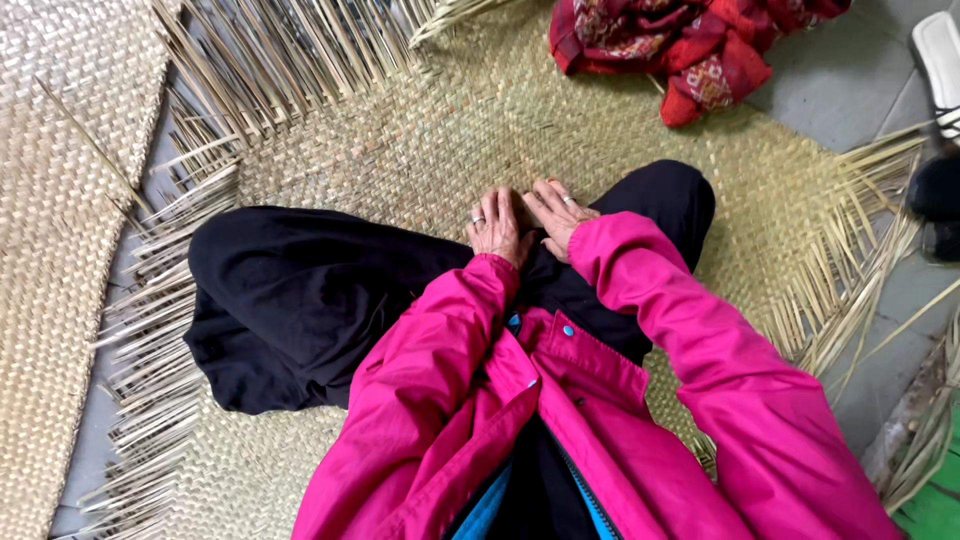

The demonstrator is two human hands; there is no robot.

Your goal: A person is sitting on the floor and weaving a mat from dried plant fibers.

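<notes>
Person sits cross-legged on the tan woven straw mat on the floor. Left hand and right hand side by side, pressed flat on the weave between the knees, fingers spread, gripping nothing. Crumpled red patterned cloth lies beyond.

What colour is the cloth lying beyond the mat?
Red cloth with a lighter printed pattern, seen in the head view.

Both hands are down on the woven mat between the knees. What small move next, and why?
Probably slide the left hand toward the loose strands at the mat edge: both it and the right hand rest flat on finished weave, fingers holding nothing.
</notes>
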